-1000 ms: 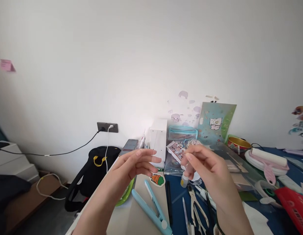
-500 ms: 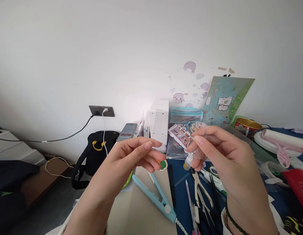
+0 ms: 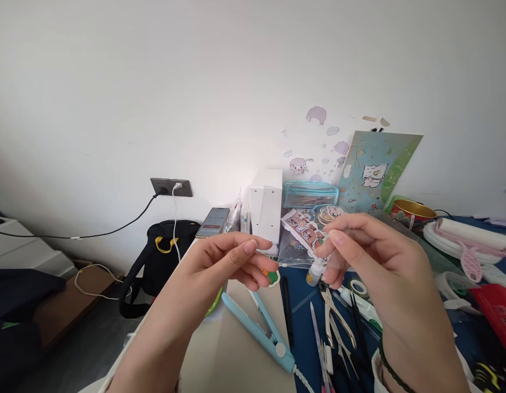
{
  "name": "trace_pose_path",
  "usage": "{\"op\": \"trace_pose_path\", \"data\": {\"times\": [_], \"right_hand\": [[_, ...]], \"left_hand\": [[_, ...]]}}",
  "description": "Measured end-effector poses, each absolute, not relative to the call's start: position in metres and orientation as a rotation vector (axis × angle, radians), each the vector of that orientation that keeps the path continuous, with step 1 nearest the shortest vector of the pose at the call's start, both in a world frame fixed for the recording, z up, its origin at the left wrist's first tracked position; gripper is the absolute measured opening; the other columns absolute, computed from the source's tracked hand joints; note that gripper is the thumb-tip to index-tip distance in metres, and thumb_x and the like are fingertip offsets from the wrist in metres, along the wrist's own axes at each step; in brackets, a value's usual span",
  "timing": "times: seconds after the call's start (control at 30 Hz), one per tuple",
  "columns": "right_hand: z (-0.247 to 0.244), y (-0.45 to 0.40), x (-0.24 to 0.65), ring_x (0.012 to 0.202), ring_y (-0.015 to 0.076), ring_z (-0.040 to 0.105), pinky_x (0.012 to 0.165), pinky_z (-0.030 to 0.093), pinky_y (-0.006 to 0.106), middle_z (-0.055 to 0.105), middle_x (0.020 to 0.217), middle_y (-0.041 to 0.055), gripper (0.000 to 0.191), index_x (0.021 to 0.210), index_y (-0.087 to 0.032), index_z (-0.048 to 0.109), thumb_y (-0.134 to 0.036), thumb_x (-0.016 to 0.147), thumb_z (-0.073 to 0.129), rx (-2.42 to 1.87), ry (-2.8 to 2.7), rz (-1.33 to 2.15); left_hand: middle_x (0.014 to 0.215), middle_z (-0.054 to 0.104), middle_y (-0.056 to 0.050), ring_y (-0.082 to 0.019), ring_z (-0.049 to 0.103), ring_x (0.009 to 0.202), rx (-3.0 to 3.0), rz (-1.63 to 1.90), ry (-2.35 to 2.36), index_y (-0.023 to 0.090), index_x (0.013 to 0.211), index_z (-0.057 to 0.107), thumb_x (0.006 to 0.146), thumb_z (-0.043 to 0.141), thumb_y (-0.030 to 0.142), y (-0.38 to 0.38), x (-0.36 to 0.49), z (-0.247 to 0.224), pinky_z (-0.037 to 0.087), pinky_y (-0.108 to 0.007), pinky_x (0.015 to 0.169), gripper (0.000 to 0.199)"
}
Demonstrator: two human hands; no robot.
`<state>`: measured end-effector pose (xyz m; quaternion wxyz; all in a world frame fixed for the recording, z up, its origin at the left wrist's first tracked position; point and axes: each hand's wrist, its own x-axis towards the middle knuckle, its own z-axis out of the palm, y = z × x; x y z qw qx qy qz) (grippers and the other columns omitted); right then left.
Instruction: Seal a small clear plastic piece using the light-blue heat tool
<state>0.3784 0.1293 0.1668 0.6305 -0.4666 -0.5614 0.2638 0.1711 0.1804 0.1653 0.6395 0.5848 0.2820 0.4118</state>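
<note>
My left hand (image 3: 232,262) is raised over the desk, its thumb and index finger pinched together; what lies between them is too small to make out. To the right, my right hand (image 3: 367,256) also pinches with thumb and index finger, and a thin clear piece shows faintly at its fingertips. The two hands are apart. Beneath them a light-blue heat sealer (image 3: 263,335) lies on a beige board (image 3: 212,355). A small glue bottle (image 3: 315,272) stands by the fingers of my right hand, and a sheet of bear stickers (image 3: 299,226) lies behind.
Pliers (image 3: 337,316), a black pen (image 3: 287,311) and tweezers (image 3: 359,322) lie on the blue mat. Behind are a white box (image 3: 266,204), a blue clear pouch (image 3: 310,195) and a phone (image 3: 213,222). A gold-rimmed tin (image 3: 412,210) stands right, a black bag (image 3: 171,256) left.
My right hand has moved slightly to the right, widening the gap between the hands. My left hand has barely moved. The view has shifted a little.
</note>
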Motion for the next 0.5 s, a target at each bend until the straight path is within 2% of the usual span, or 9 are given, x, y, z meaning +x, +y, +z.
{"op": "trace_pose_path", "data": {"times": [0.2, 0.3, 0.4, 0.5], "right_hand": [[0.1674, 0.1266, 0.385, 0.044, 0.0093, 0.057, 0.039, 0.051, 0.018, 0.067, 0.068, -0.0005, 0.007, 0.086, -0.023, 0.066, -0.03, 0.085, 0.065, -1.088, -1.143, 0.461], [0.1675, 0.1258, 0.3873, 0.044, 0.009, 0.057, 0.039, 0.051, 0.018, 0.067, 0.068, -0.0006, 0.007, 0.087, -0.023, 0.066, -0.029, 0.085, 0.065, -1.097, -1.122, 0.438], [0.1669, 0.1247, 0.3884, 0.046, 0.008, 0.057, 0.041, 0.052, 0.017, 0.067, 0.069, -0.0014, 0.006, 0.088, -0.024, 0.066, -0.03, 0.085, 0.065, -1.106, -1.128, 0.458], [0.1669, 0.124, 0.3888, 0.046, 0.0072, 0.057, 0.042, 0.052, 0.015, 0.067, 0.069, -0.0023, 0.006, 0.088, -0.025, 0.066, -0.03, 0.085, 0.066, -1.111, -1.134, 0.468]], "left_hand": [[0.072, 0.075, -0.004, -0.014, 0.067, 0.059, 1.395, 0.98, 0.826, 0.018, 0.085, 0.073, 0.08, 0.068, 0.029, 0.1803, 0.1718, 0.1686, 0.053, -0.02, 0.053, 0.013], [0.072, 0.074, -0.002, -0.014, 0.067, 0.063, 1.487, 0.961, 0.944, 0.02, 0.082, 0.07, 0.074, 0.073, 0.03, 0.1783, 0.1704, 0.1686, 0.053, -0.021, 0.057, 0.013], [0.073, 0.073, 0.0, -0.015, 0.068, 0.071, 1.62, 0.963, 1.09, 0.022, 0.08, 0.067, 0.077, 0.069, 0.035, 0.1753, 0.1701, 0.1665, 0.053, -0.023, 0.065, 0.014], [0.073, 0.073, 0.001, -0.017, 0.069, 0.071, 1.787, 0.96, 1.184, 0.023, 0.08, 0.066, 0.081, 0.063, 0.038, 0.1738, 0.1715, 0.1638, 0.052, -0.025, 0.066, 0.015]]}}
